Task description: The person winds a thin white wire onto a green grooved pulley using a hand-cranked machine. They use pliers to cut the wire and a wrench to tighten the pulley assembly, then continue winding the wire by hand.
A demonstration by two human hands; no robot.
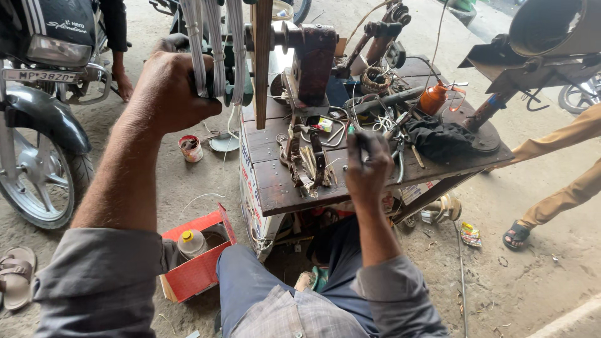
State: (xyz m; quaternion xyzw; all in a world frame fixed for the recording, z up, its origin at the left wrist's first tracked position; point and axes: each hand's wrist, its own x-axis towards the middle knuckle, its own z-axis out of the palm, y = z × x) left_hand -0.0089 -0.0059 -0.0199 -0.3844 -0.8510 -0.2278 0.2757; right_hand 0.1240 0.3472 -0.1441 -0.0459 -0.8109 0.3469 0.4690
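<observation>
My left hand [169, 87] is raised and closed around a bundle of white wire loops [216, 47] that hang on a wooden winding form [263, 56]. That form is fixed to a rusty winding machine [313, 59] on a dark wooden workbench [282, 188]. My right hand [366, 166] hovers over the bench's front part, its fingers pinching a small thin tool with a green tip [352, 130]. Below it lie wires, pliers and metal strips [313, 163].
An orange oil can [434, 98] and a black cloth [441, 139] sit on the bench's right side. A red box holding a bottle [195, 253] stands on the dirt floor. A motorcycle [37, 125] is parked at left. Another person's leg and sandalled foot [551, 200] are at right.
</observation>
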